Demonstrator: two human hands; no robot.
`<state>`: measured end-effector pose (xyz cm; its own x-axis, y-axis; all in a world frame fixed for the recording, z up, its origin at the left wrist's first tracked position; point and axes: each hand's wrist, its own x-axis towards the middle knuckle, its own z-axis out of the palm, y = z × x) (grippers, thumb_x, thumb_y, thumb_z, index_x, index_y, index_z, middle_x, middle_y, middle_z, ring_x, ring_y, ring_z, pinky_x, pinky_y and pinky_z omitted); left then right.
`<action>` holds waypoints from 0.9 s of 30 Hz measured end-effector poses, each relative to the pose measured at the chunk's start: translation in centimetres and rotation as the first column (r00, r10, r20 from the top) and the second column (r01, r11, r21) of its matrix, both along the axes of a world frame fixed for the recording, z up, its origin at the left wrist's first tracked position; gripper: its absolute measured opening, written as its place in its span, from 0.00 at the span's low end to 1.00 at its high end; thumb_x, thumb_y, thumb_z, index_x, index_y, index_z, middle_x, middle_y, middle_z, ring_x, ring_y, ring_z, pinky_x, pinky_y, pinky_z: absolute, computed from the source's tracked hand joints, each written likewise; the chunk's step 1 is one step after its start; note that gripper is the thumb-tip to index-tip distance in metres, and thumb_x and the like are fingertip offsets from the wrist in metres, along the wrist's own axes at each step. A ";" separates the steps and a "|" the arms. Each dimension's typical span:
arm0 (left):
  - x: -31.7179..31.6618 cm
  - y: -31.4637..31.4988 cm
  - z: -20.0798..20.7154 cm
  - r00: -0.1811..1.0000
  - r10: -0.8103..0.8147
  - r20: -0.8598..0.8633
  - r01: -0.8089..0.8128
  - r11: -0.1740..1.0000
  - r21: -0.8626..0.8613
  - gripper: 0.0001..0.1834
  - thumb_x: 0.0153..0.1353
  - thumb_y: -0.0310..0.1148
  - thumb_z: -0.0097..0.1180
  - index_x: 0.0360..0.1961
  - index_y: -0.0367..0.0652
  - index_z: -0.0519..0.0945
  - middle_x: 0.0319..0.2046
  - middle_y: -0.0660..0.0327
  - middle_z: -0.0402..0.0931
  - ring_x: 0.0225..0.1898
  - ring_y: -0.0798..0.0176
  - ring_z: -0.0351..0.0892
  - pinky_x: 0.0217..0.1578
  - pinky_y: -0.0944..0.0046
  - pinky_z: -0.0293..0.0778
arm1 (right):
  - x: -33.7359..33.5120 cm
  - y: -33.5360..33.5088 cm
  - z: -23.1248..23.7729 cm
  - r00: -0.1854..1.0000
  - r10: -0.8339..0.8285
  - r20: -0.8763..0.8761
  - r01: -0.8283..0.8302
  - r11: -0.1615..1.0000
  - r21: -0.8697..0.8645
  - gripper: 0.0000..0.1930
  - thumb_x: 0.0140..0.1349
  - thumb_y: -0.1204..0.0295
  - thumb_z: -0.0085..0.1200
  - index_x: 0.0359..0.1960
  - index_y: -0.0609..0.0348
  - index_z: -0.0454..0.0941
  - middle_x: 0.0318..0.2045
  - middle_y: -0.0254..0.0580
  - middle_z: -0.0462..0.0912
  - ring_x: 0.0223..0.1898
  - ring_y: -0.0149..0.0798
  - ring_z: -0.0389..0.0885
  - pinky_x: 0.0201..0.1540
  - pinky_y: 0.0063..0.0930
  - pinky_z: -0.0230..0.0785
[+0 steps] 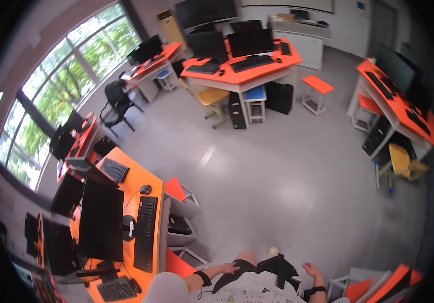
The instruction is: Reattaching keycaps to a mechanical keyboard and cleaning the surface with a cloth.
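My left hand [229, 268] is low in the view, over the black shorts [240, 269] at my thigh, its fingers stretched out and nothing seen in them. A black band [203, 277] circles that wrist. My right hand [310, 269] hangs in the air beside my body, loosely curled, with nothing visible in it. Another black band [314, 291] is on the right wrist. Nearest to my left arm is an orange desk [152, 184] bearing a black monitor [102, 220], a keyboard [145, 233] and a mouse [146, 189].
Orange stools [176, 189] stand beside the left desk, and orange seats [361, 290] lie at my lower right. Ahead across the grey floor [257, 171] is a desk [242, 73] with monitors. A yellow chair [399, 160] is by the right desk [401, 111]; a black chair [118, 103] is near the windows.
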<state>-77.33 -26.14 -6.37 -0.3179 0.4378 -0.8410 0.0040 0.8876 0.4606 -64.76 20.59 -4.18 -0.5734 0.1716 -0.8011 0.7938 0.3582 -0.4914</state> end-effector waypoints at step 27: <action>-82.9 -29.9 3.1 0.424 0.860 -0.284 -0.815 0.499 0.295 0.15 0.55 0.39 0.53 0.41 0.44 0.81 0.34 0.55 0.81 0.36 0.59 0.81 0.40 0.62 0.74 | -116.3 -51.7 13.1 0.171 0.801 -0.574 -0.840 0.423 0.340 0.26 0.50 0.68 0.61 0.53 0.55 0.69 0.47 0.48 0.76 0.49 0.48 0.74 0.52 0.38 0.67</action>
<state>-160.19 -56.00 -3.26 -0.8238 -0.1440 -0.5483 -0.5396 0.4955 0.6807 -181.01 -31.09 8.91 -0.6545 -0.7265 -0.2092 -0.4183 0.5784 -0.7003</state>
